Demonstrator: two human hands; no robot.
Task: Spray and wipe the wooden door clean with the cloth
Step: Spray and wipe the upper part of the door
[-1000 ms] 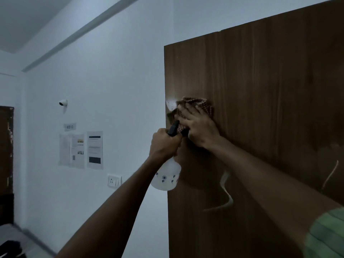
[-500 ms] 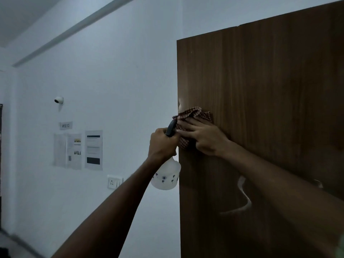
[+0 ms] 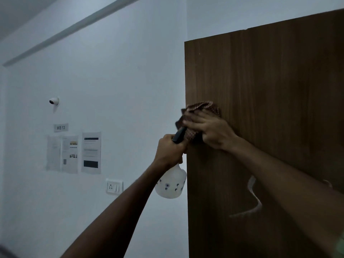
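Observation:
The dark wooden door (image 3: 270,86) fills the right half of the view, its left edge running down the middle. My right hand (image 3: 210,129) presses a brown checked cloth (image 3: 202,108) flat against the door near that edge, fingers spread over it. Just left of it, my left hand (image 3: 170,150) grips the neck of a white spray bottle (image 3: 171,185) with a black nozzle (image 3: 179,135) pointing up toward the cloth. A pale streak (image 3: 254,194) shows on the door below my right forearm.
A white wall (image 3: 111,81) stands to the left with a small camera (image 3: 54,101), a "WS 13" label (image 3: 61,127), taped papers (image 3: 74,153) and a switch socket (image 3: 114,186).
The view has drifted left, so the door edge sits farther right. My right hand with the cloth has slid a little along the door edge; my left hand keeps the bottle beside it.

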